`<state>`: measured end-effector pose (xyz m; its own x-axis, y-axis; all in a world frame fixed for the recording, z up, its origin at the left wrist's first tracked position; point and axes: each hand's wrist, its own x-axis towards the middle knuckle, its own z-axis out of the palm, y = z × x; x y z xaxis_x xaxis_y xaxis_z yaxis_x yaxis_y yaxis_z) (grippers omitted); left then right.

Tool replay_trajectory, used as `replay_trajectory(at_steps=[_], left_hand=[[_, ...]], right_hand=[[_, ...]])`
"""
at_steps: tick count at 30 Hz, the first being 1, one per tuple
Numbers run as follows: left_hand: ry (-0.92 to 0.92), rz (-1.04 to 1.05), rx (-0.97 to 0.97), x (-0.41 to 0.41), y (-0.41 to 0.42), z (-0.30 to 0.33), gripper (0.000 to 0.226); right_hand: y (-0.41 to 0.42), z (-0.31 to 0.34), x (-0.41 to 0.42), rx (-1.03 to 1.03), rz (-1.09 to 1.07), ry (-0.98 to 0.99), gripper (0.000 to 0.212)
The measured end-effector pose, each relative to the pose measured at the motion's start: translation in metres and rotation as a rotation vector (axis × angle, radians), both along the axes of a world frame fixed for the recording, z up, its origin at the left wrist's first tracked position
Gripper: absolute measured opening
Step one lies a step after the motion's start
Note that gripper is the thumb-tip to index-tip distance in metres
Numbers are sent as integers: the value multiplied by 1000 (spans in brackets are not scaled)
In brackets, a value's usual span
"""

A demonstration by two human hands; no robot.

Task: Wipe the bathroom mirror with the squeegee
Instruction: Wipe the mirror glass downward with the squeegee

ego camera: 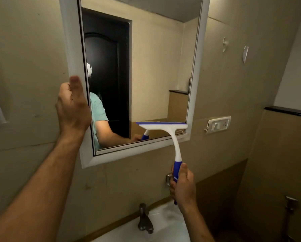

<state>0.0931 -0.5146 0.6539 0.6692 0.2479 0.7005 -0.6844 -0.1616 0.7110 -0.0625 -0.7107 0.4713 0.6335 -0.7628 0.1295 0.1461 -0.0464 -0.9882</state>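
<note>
Above the right hand (182, 185), the squeegee (165, 127) meets the mirror (146, 70).

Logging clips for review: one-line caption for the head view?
Right hand holds squeegee at mirror's lower right corner while left hand steadies the frame, above a sink.

The mirror (146, 67) hangs on the wall above the sink (156, 227), whose tap (145, 219) stands at 6 o'clock. The left hand (72, 105) rests on the mirror's frame at 9 o'clock. The squeegee (165, 135) lies against the glass at 5 o'clock, its handle in the right hand (183, 186) below the frame. A switch plate (218, 124) sits on the wall at 3 o'clock of the squeegee.
</note>
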Motion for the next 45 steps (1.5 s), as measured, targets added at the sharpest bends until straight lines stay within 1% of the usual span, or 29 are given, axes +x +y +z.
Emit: replay_trajectory(at_steps=[3, 4, 5, 6, 7, 10, 13, 15, 18, 22, 24, 26, 28, 30, 33, 36, 38, 41, 45], left_hand=[[27, -20, -31, -4, -5, 1, 42], [41, -36, -51, -4, -8, -1, 46], [54, -46, -75, -4, -10, -4, 55], [68, -48, -97, -4, -13, -6, 64], [88, -47, -112, -4, -15, -8, 67], [132, -66, -143, -5, -14, -5, 64], [140, -83, -142, -9, -10, -1, 63], [120, -102, -136, -11, -8, -2, 64], [138, -115, -150, -12, -7, -2, 60], [141, -127, -141, -14, -6, -1, 57], [136, -124, -136, -12, -4, -4, 57], [132, -126, -122, -13, -4, -6, 56], [136, -149, -103, -15, -4, -7, 55], [132, -160, -78, -17, -4, -10, 54], [146, -171, -66, -18, -1, -12, 50], [139, -157, -65, -16, 0, -10, 53], [133, -149, -64, -15, 0, -7, 55], [125, -143, -71, -10, -1, -7, 56], [111, -139, -86, -6, -1, -6, 57]], right_hand=[[1, -17, -13, -3, -11, 49, 46], [3, -20, -19, -5, -11, 60, 46], [5, -21, -24, -3, -4, 53, 46], [9, -19, -27, -1, 14, 30, 46], [14, -14, -29, -9, 44, 1, 44], [37, 17, -19, -72, 154, -59, 41], [60, 35, -3, -89, 249, -102, 46], [72, 33, 2, -66, 304, -99, 48], [81, 18, 3, -17, 361, -84, 48], [83, -3, 2, 6, 380, -63, 49], [85, -3, 1, 11, 370, -77, 49], [88, 11, 2, 38, 362, -137, 48], [90, 39, 7, 43, 381, -217, 49], [93, 71, 17, -8, 399, -265, 47], [99, 116, 40, -128, 352, -307, 38], [102, 143, 56, -202, 291, -357, 41], [101, 142, 58, -223, 278, -357, 39], [99, 120, 49, -201, 295, -325, 37], [95, 78, 41, -165, 292, -258, 56]])
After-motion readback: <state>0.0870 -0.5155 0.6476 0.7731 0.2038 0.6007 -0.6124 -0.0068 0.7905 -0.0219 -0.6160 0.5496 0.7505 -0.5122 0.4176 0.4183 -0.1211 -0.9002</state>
